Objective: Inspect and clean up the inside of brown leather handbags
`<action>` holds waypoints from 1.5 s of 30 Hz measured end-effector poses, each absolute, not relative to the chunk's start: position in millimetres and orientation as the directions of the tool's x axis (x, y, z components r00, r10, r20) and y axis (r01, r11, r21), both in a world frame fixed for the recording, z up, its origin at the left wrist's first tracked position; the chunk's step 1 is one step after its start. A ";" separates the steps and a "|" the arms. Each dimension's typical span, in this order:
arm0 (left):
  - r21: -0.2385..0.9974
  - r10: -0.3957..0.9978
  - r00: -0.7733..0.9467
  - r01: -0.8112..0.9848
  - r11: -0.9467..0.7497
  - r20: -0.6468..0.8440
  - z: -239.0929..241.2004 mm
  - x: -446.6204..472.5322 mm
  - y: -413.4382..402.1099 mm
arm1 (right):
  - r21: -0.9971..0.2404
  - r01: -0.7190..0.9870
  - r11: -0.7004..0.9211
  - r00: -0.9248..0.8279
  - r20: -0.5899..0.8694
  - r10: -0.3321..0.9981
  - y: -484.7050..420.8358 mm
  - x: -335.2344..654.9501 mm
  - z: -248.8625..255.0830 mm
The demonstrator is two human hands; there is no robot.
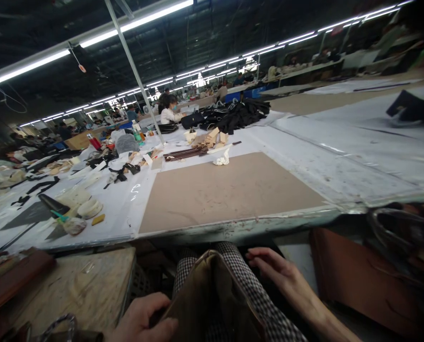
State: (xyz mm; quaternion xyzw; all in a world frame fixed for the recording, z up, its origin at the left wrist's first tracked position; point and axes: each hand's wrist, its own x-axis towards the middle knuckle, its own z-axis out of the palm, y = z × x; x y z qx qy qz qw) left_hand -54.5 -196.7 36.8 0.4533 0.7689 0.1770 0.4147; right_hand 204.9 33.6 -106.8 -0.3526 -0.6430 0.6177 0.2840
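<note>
On my lap, between the checked trouser legs, stands a brown-olive bag (194, 294) with its mouth open toward me. My left hand (144, 318) is at its left edge, thumb and forefinger closed on the material; the lower part of this hand is cut off by the frame. To the right of the bag, beside my knee, my right hand (276, 268) is held out with fingers loosely stretched and nothing visible in them. A brown leather bag (358, 280) lies on the right, close to my right forearm.
Ahead is a white-covered worktable (304, 156) with a brown board (229, 190) and crumpled white material (223, 159). A round white tub (90, 208) and a yellow block (98, 219) lie to the left. Beyond sits a person (169, 111) near black pieces (236, 114).
</note>
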 end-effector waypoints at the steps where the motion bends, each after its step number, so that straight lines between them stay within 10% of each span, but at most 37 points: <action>1: 0.653 0.841 -0.233 0.541 0.530 -0.489 33.3 -52.2 -194.3 | -0.991 0.069 0.112 -0.650 0.040 0.758 36.1 199.8 -88.3; 5: 0.697 0.857 -0.223 0.505 0.509 -0.465 23.6 -50.6 -192.5 | -0.844 -0.090 0.529 -0.853 0.339 0.396 38.9 159.0 -31.5; 9: 0.734 0.866 -0.213 0.462 0.498 -0.453 15.8 -58.3 -200.1 | -0.723 -0.105 0.682 -0.941 0.295 0.167 41.1 112.5 -29.0; 21: 0.779 0.775 -0.395 0.198 0.595 -0.493 5.8 -68.6 -228.4 | -0.887 -0.182 0.425 -0.979 0.122 -0.164 31.4 44.4 -43.8; 37: 0.860 0.674 -0.658 0.077 0.505 -0.337 -33.4 -68.1 -248.8 | -0.926 -0.152 0.345 -0.952 0.044 -0.302 36.6 30.0 -56.6; 45: 0.658 0.777 -0.614 0.644 0.389 0.141 -50.0 -62.1 -264.2 | -0.935 -0.113 0.336 -0.975 0.039 -0.219 35.1 36.1 -64.1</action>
